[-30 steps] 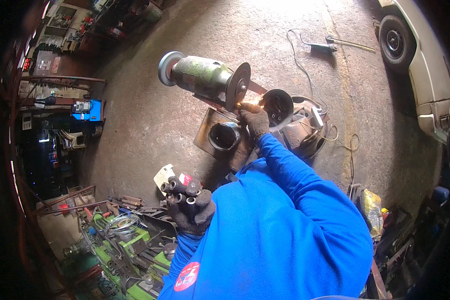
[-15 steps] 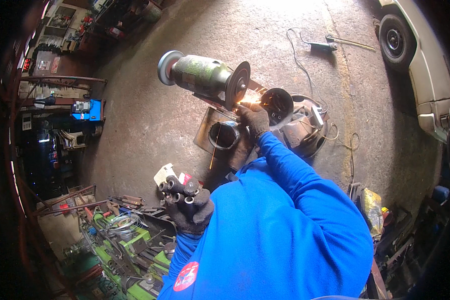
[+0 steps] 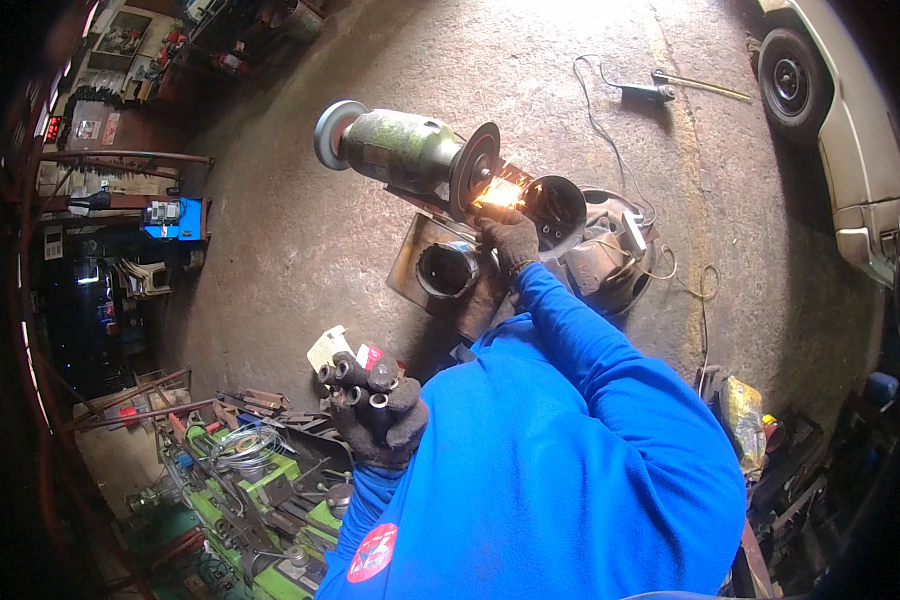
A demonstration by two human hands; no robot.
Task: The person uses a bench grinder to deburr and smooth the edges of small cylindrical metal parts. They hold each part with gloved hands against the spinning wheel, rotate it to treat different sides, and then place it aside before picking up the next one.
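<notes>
My right hand (image 3: 510,238), in a dark work glove, is closed at the right-hand wheel (image 3: 475,170) of a worn green bench grinder (image 3: 395,145). Orange sparks (image 3: 502,192) fly off there, and the small workpiece in my fingers is hidden by glove and glare. My left hand (image 3: 378,425), gloved too, is held near my body and grips several short dark metal tubes (image 3: 355,396), their open ends facing up. Just below the grinder an open round metal can (image 3: 446,270) stands on a flat plate (image 3: 410,262). A second round container (image 3: 556,215) with small pieces inside sits beside my right hand.
A corded power tool (image 3: 648,93) and a long bar (image 3: 705,86) lie on the concrete floor ahead. A pale vehicle (image 3: 860,140) stands at the right. Green machinery (image 3: 255,500) with scattered metal parts fills the lower left. A yellow bag (image 3: 745,425) lies at the lower right.
The sparks at the wheel have grown brighter and wider, and the streak falling past the can is gone. My right hand has shifted very slightly; my left hand stays still.
</notes>
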